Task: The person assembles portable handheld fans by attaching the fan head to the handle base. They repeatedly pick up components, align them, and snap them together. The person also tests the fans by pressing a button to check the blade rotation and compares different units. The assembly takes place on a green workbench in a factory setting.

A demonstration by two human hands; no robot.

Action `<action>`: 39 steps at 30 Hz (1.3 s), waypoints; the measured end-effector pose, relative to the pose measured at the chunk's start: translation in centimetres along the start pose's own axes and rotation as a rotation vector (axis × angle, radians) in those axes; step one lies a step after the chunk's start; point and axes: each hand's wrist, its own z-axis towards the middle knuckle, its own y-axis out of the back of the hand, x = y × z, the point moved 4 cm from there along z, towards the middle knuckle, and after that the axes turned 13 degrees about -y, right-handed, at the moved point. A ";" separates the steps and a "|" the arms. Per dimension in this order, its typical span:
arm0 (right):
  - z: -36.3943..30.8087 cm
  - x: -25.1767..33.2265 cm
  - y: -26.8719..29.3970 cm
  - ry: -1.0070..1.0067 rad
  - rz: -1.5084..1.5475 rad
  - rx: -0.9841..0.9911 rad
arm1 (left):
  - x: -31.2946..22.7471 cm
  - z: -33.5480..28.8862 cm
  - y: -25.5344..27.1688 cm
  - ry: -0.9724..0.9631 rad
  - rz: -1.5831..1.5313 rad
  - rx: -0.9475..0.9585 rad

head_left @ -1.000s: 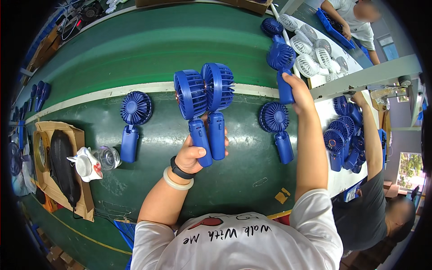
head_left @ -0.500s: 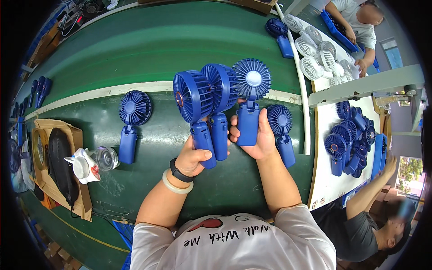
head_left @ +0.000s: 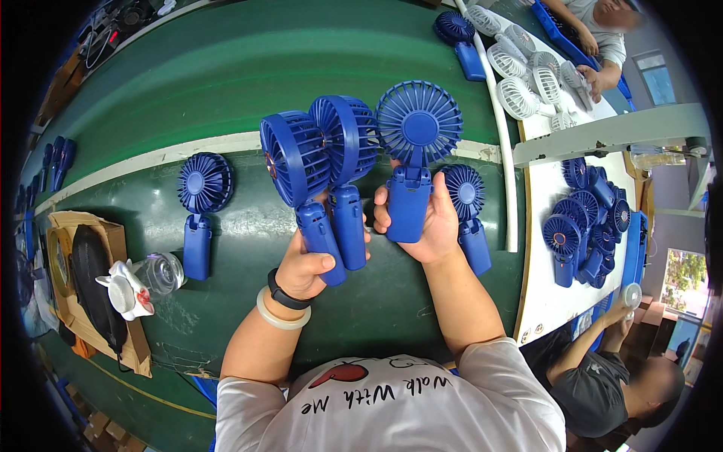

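Note:
My left hand (head_left: 303,265) is closed round the handles of two blue handheld fans (head_left: 322,239), their round heads side by side and tilted up. A third blue handheld fan (head_left: 409,207) is in my right hand (head_left: 438,230), upright, the back of its round head toward me. The fingers of both hands wrap the handles. On the green table, one blue fan (head_left: 197,248) lies left of my left hand. Another blue fan (head_left: 474,245) lies just right of my right hand, partly covered by it.
A cardboard tray (head_left: 138,343) with a black case (head_left: 98,294), a clear jar (head_left: 162,273) and a white figurine (head_left: 124,292) stand at left. Blue fans (head_left: 584,226) are piled on the white table at right, white fans (head_left: 520,98) beyond. Two people work on the right.
My hands have shifted slightly left with the fans, and the right-hand fan has come closer to view. The near co-worker at right now holds up a round pale object.

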 end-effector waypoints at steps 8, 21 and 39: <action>-0.3 -0.3 1.4 0.096 -0.232 -0.161 | -0.1 -0.1 -0.3 -0.040 0.085 0.032; -0.8 0.1 -0.1 0.211 -0.566 -0.343 | 0.0 -0.2 -0.4 -0.085 0.067 -0.036; -1.2 0.4 -0.6 0.266 -0.593 -0.366 | 0.1 -0.3 -0.3 -0.111 0.215 0.022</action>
